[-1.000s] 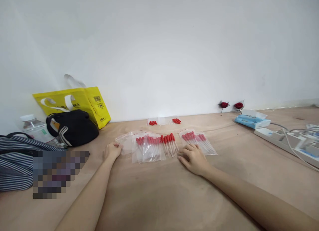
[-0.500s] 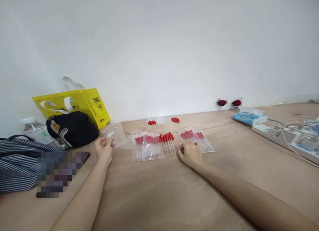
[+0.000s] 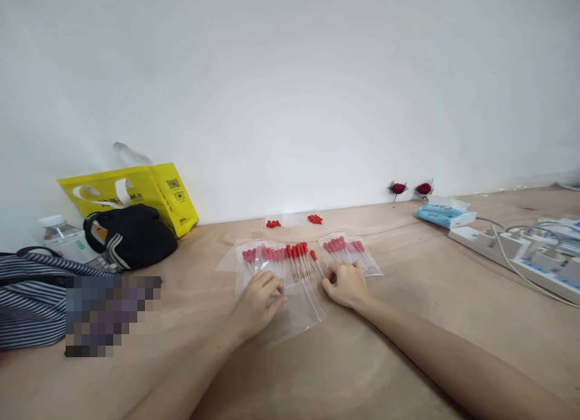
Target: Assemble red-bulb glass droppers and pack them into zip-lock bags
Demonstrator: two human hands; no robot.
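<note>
My left hand (image 3: pixel 260 302) has its fingers curled at the left side of a clear zip bag (image 3: pixel 301 311), low over the table. My right hand (image 3: pixel 347 284) rests on the table, fingers bent in. One loose red-bulbed dropper (image 3: pixel 313 256) leans toward it, its thin tip reaching those fingers; the exact grip is partly hidden. Left of that lies a row of loose droppers (image 3: pixel 296 251) with red bulbs up. Clear bags holding droppers (image 3: pixel 260 255) overlap at their left. Beyond my right hand are more bagged droppers (image 3: pixel 344 245).
Two groups of red bulbs, left (image 3: pixel 273 224) and right (image 3: pixel 315 219), lie near the wall. A yellow bag (image 3: pixel 176 202), black pouch (image 3: pixel 140 239) and bottle (image 3: pixel 63 235) stand left. Right are a tissue pack (image 3: pixel 446 214), power strip (image 3: pixel 512 260) and two red flowers (image 3: pixel 399 188).
My left hand has brought the clear zip bag from the left to the front of the droppers. One dropper beside my right hand now stands apart from the row.
</note>
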